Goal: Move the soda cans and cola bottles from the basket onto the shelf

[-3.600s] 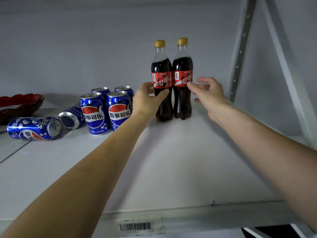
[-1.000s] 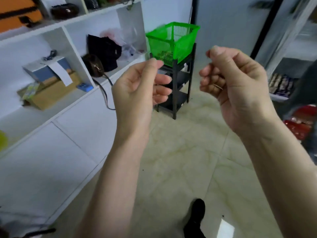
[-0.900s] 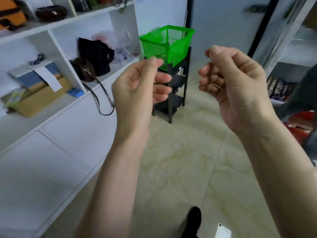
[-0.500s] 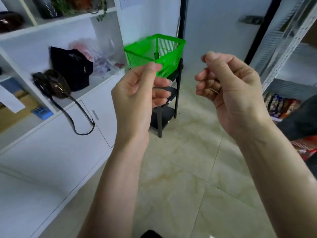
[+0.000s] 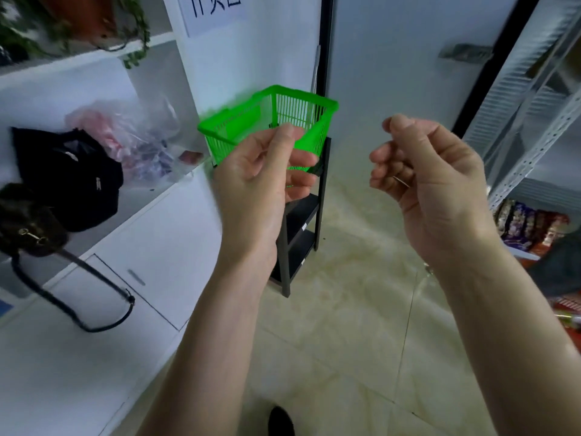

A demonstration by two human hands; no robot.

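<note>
Both hands are hanging in the air with nothing in them: the left hand [image 5: 264, 177] and right hand [image 5: 430, 184] loosely curled. The green slatted plastic basket [image 5: 276, 121] is sitting on top of the narrow black metal rack [image 5: 301, 228]. Its contents are hidden; a blind reach risks tipping it off.

black bag [image 5: 67, 180], strapped handbag [image 5: 28, 225], black rack [image 5: 301, 234], trailing plant [image 5: 63, 23]

1. A pale marbled tile floor [image 5: 361, 325] filled the lower centre of the frame.
2. White cabinets [image 5: 125, 262] ran along the left.
3. A black rack [image 5: 301, 234] stood mid-frame.
4. Grey metal shelving [image 5: 534, 99] rose at the right.
</note>
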